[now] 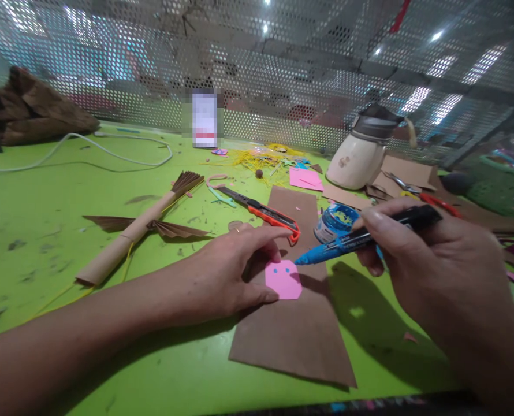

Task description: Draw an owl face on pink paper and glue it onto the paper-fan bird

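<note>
Hands (222, 277) at pink paper (283, 287) — clipped corners, two blue dots

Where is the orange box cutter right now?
In the head view, the orange box cutter lies just left of centre, beyond the left hand, its orange end on the brown paper strip.

Dim overhead light; soft shadows beneath the hands (226, 271), stretched edges, blurry background.
</note>
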`<state>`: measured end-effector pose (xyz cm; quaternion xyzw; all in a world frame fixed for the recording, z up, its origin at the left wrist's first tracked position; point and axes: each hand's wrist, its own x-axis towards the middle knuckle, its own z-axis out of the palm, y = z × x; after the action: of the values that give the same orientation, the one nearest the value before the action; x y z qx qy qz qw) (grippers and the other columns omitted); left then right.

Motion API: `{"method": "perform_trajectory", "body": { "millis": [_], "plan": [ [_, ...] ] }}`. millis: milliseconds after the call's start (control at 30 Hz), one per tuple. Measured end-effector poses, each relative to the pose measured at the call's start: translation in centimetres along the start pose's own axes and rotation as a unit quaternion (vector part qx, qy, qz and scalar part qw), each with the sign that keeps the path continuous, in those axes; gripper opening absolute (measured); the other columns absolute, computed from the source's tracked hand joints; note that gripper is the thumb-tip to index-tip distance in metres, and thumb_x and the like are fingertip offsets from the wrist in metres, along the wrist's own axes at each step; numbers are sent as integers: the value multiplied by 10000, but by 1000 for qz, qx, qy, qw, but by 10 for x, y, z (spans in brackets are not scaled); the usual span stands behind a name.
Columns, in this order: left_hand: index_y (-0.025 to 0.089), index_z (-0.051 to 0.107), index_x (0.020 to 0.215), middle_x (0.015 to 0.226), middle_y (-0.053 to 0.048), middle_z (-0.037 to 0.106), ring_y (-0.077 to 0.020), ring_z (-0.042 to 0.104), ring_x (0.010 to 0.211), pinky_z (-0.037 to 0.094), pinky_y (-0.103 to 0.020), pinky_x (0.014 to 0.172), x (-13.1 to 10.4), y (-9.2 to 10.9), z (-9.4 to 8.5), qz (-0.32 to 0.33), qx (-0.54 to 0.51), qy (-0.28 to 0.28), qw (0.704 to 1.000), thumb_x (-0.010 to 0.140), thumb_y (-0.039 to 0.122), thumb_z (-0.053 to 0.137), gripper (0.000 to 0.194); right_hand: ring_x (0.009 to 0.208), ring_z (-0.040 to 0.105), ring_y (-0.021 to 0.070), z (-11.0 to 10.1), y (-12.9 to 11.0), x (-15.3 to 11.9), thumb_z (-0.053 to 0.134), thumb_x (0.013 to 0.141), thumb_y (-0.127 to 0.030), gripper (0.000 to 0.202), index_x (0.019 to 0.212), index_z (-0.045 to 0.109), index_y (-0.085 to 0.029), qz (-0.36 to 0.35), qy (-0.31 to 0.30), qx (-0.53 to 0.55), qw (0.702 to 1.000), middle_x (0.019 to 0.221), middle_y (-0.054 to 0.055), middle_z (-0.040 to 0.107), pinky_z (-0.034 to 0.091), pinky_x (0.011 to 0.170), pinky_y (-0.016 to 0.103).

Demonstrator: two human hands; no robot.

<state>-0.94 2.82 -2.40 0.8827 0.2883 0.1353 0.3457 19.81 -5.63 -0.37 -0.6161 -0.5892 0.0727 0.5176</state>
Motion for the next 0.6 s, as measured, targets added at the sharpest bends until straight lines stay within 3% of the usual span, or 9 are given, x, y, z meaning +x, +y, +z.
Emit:
{"method": "perform_trajectory", "body": {
  "millis": [300,600],
  "plan": [
    [219,540,1245,1007,-9,633,-192,577,864,447,-296,710,2,-1,-2,1,10,-2,1000,750,227,698,520,423,519,98,7,0,4,603,892,-333,235,695,590,-206,-15,-55,24,998,477,-33,569,405,410,216],
    [231,528,1250,1088,-26,612,-226,564,968,459,-361,813,3,-10,1,24,4,3,1000,769,293,697,514,450,521,90,11,5,2,585,896,-332,205,752,616,-188,-26,-81,8,996,523,-33,584,405,451,224]
  ]
}}
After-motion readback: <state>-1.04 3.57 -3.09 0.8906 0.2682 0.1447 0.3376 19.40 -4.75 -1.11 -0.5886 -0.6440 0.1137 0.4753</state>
